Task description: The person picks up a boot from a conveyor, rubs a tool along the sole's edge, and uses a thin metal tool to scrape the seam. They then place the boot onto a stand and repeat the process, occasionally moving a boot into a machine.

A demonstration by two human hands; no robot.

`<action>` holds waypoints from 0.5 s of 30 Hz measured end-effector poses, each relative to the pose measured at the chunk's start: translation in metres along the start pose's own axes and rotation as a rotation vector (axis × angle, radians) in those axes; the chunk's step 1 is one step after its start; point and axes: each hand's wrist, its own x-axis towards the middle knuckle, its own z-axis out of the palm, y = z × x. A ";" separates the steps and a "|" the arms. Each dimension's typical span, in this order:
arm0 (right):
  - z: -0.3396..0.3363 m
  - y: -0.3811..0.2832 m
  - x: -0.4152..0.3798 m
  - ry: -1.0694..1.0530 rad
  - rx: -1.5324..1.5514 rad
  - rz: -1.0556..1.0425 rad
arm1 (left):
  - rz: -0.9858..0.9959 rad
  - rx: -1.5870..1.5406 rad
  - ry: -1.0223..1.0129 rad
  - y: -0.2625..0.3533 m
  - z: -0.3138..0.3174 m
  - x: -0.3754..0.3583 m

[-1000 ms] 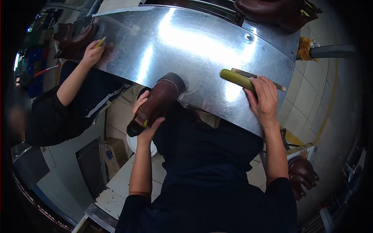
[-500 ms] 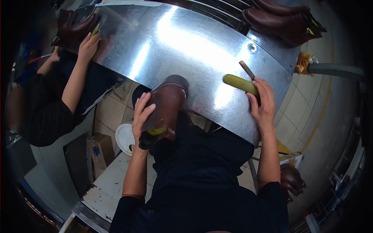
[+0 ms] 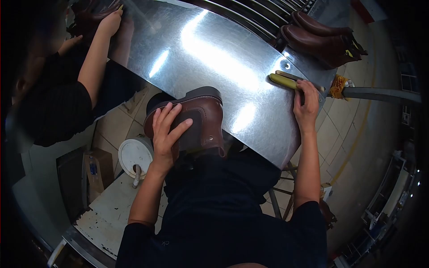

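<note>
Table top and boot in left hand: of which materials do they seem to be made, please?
Table top: bare metal, probably steel, with a brushed, scratched shine; it throws back bright streaks of light.
Boot: smooth brown leather or a good imitation, softly glossy, stitched above the sole; the darker side panel looks matt, perhaps elastic fabric.

Super shiny metal table point(image 3: 147, 40), fine scratches, harsh white glare. Metal-bar rack point(image 3: 250, 15) at far edge. Pale tile floor point(image 3: 333, 145), yellow line point(image 3: 356, 143) on right. White bench point(image 3: 114, 214), chipped edge, round tub point(image 3: 134, 154) and cardboard box point(image 3: 100, 167) close by. Grey pipe point(image 3: 384, 94), yellow wrap point(image 3: 338, 87) on end. Corners pretty dark tbh.
</note>
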 end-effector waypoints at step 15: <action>0.021 -0.145 0.083 0.158 1.697 0.939 | 0.060 -0.263 0.048 -0.036 0.020 -0.001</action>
